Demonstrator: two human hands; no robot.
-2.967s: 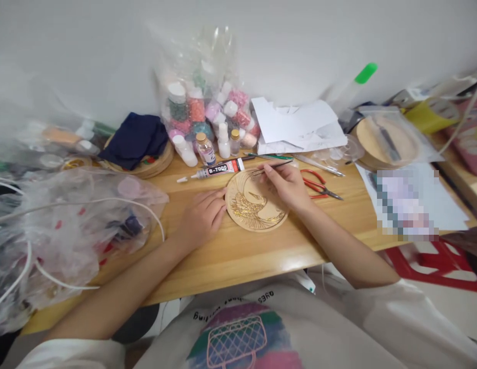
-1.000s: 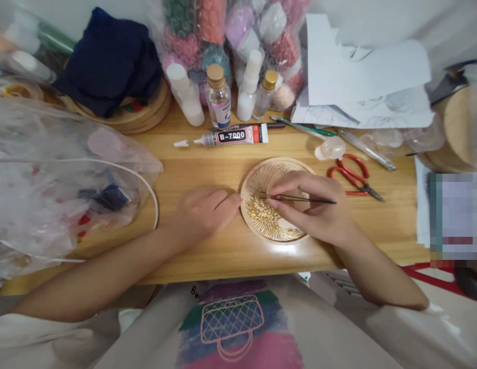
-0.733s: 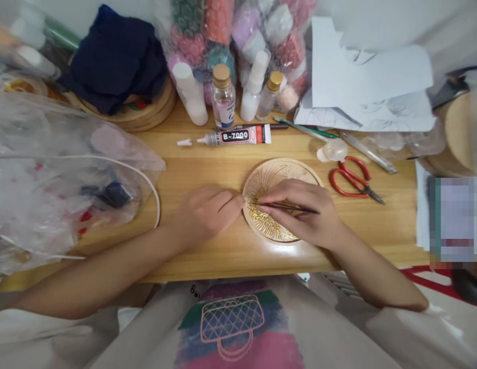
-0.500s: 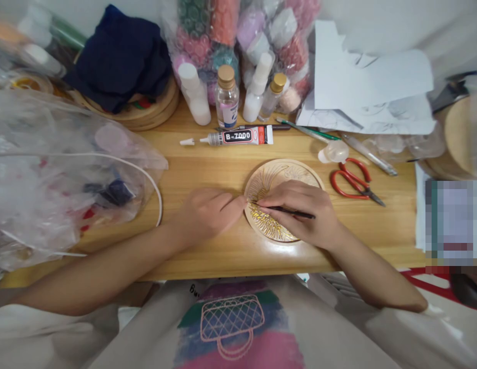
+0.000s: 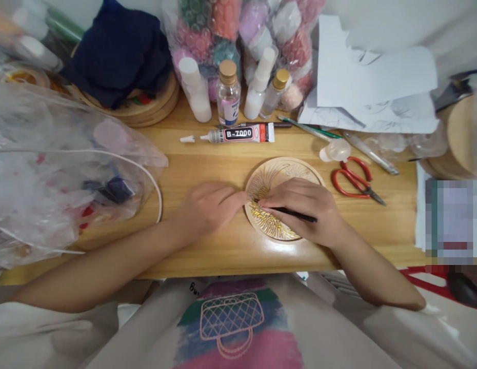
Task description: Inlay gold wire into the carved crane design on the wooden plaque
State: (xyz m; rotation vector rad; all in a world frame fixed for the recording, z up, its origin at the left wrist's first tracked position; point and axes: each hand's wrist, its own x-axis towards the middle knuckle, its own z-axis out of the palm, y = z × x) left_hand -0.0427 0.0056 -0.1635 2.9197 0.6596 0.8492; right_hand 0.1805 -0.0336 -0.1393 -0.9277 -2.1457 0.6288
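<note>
while right fingers (image 5: 275,197) pinch black tweezers (image 5: 302,215), slanted long axis pointing up-left, left fingers (image 5: 234,204) touch wooden disc (image 5: 279,171), grip unclear.

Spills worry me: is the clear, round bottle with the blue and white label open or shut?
Shut: a tan cap sits over the neck of the clear bottle.
</note>
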